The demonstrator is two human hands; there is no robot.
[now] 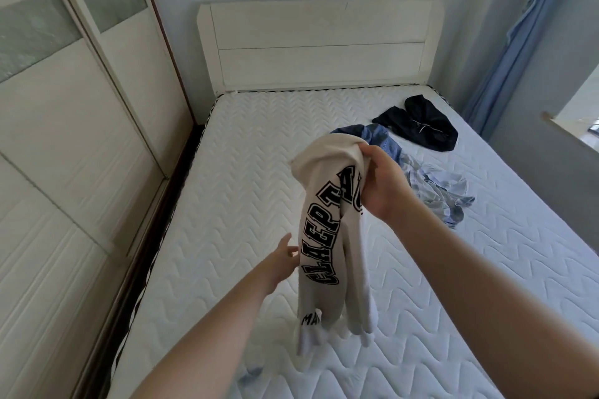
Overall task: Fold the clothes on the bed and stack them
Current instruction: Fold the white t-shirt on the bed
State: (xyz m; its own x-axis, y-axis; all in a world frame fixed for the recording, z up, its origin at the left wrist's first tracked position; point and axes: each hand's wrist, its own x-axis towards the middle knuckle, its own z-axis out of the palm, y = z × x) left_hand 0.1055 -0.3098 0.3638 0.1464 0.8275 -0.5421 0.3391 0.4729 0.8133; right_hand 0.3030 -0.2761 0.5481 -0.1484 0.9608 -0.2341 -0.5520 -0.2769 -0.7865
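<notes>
Two hands work above the bed (227,191). We see the right hand (381,186) raised over the middle of the mattress, its fingers curled round the bunched top of a cream garment (327,236) printed with large black block letters. That garment hangs down in a long twisted fold, and its lower end touches the mattress near the foot of the bed. We see the left hand (280,264) lower down, just beside the hanging cloth on its left, with thumb and fingers spread and relaxed; whether the fingertips touch the fabric we cannot tell, since the cloth hides them.

Beyond the right hand lie three more pieces of clothing. We note a dark blue denim piece (372,136), partly hidden behind the cream garment, a pale blue striped shirt (437,188) crumpled beside it toward the right edge, and a black garment with a white drawstring (421,126) farther back near the headboard (321,45). A scrap of light blue cloth (251,374) shows at the foot of the bed, between the forearms.

A white sliding wardrobe (64,139) stands close along the left side of the bed, and a blue curtain (518,42) hangs at the right.
</notes>
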